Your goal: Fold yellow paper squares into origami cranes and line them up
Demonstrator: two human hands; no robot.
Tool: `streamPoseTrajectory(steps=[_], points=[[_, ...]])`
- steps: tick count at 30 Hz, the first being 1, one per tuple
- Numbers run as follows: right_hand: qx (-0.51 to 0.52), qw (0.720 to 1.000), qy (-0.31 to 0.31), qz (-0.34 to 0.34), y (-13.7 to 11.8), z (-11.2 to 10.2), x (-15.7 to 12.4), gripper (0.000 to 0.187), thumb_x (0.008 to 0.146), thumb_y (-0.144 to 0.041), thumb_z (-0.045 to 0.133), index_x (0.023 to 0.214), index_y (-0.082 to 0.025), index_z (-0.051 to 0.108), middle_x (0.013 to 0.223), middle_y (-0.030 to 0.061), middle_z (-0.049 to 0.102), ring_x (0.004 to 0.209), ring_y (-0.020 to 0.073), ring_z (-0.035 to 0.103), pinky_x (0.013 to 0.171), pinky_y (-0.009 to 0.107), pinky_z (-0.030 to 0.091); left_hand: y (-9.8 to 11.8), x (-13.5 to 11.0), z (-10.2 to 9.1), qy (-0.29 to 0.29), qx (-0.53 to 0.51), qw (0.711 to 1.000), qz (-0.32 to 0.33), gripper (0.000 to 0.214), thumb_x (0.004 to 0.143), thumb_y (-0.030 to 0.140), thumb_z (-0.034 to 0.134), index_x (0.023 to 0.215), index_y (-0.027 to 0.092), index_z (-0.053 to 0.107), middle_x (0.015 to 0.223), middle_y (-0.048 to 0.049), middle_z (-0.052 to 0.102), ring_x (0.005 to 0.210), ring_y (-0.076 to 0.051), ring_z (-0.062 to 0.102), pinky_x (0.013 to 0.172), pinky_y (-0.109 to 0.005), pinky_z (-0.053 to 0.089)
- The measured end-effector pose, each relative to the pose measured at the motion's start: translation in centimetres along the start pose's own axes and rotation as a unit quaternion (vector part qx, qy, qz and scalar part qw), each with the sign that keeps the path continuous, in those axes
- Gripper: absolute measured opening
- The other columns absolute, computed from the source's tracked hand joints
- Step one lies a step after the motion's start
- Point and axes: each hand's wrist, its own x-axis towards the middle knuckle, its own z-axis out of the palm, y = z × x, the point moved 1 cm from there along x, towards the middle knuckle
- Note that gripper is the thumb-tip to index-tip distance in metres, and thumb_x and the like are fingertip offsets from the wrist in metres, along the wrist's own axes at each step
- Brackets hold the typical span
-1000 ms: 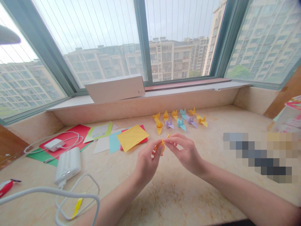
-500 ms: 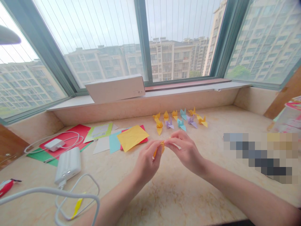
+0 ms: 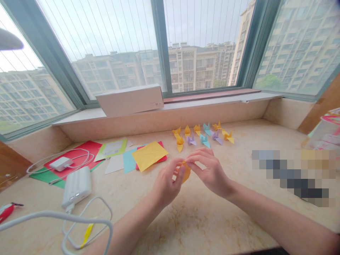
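Note:
Between my two hands is a small piece of folded yellow origami paper [image 3: 186, 173], partly hidden by the fingers. My left hand [image 3: 170, 182] pinches it from the left, thumb against fingertips. From the other side my right hand [image 3: 208, 170] grips its upper edge, the fingertips of both hands almost touching. Just beyond them several finished paper cranes stand in two rows, among them a yellow crane [image 3: 180, 143], a blue crane [image 3: 204, 140] and a purple crane [image 3: 217, 137]. A yellow paper sheet [image 3: 149, 156] lies to the left on top of other coloured sheets.
On the left, a white power bank [image 3: 77, 186] and a white charger [image 3: 61, 163] trail cables, with red paper [image 3: 89, 147] underneath. A long white box [image 3: 131, 101] rests on the window ledge. A clear plastic container [image 3: 328, 132] stands at the right edge.
The yellow folded paper has turned, and more of it now shows below the fingertips, between the hands. My hands have shifted only slightly; everything else stays in place.

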Motion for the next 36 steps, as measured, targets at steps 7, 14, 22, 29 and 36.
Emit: streamPoseTrajectory(steps=[7,14,22,29,36], points=[[0.010,0.999,0.008,0.038,-0.05,0.17,-0.17,0.004,0.092,-0.025,0.066,0.095,-0.027,0.069,0.090,0.0021,0.076,0.089,0.0231,0.067,0.088,0.043,0.044,-0.43,0.31,-0.45,0.044,0.014,0.999,0.026,0.019,0.100,0.029,0.048,0.103,0.020,0.064,0.109,-0.0084,0.076,0.096,-0.020,0.072,0.084,-0.033,0.057],[0.028,0.998,0.009,0.060,0.03,0.29,-0.26,0.014,0.091,-0.027,0.068,0.105,-0.028,0.069,0.088,0.0016,0.076,0.088,0.0230,0.067,0.090,0.043,0.044,-0.44,0.56,-0.41,0.060,-0.028,0.998,0.002,0.021,0.098,0.032,0.052,0.092,0.019,0.068,0.092,-0.0055,0.077,0.087,-0.019,0.072,0.078,-0.032,0.057],[0.108,0.985,-0.003,0.135,0.45,0.50,-0.17,0.016,0.088,-0.033,0.070,0.101,-0.024,0.070,0.103,0.0062,0.072,0.101,0.0238,0.066,0.094,0.042,0.049,-0.78,0.49,0.33,0.075,-0.166,0.978,-0.105,0.030,0.093,0.045,0.058,0.085,0.017,0.064,0.076,-0.0039,0.073,0.069,-0.017,0.069,0.063,-0.027,0.055],[0.175,0.959,-0.029,0.219,0.27,0.74,-0.25,0.022,0.086,-0.034,0.071,0.105,-0.024,0.068,0.090,0.0022,0.075,0.091,0.0212,0.069,0.092,0.040,0.052,-0.92,0.53,0.34,0.065,-0.149,0.982,-0.099,0.029,0.093,0.045,0.058,0.084,0.017,0.064,0.076,-0.0027,0.072,0.069,-0.017,0.069,0.063,-0.026,0.054],[0.182,0.960,-0.041,0.209,0.19,0.64,0.02,0.030,0.086,-0.033,0.072,0.115,-0.026,0.064,0.084,0.0001,0.073,0.093,0.0212,0.069,0.097,0.042,0.048,-0.95,0.48,-0.15,0.071,-0.053,0.995,-0.049,0.026,0.095,0.039,0.056,0.085,0.018,0.067,0.080,-0.0038,0.074,0.074,-0.017,0.069,0.071,-0.029,0.056]])
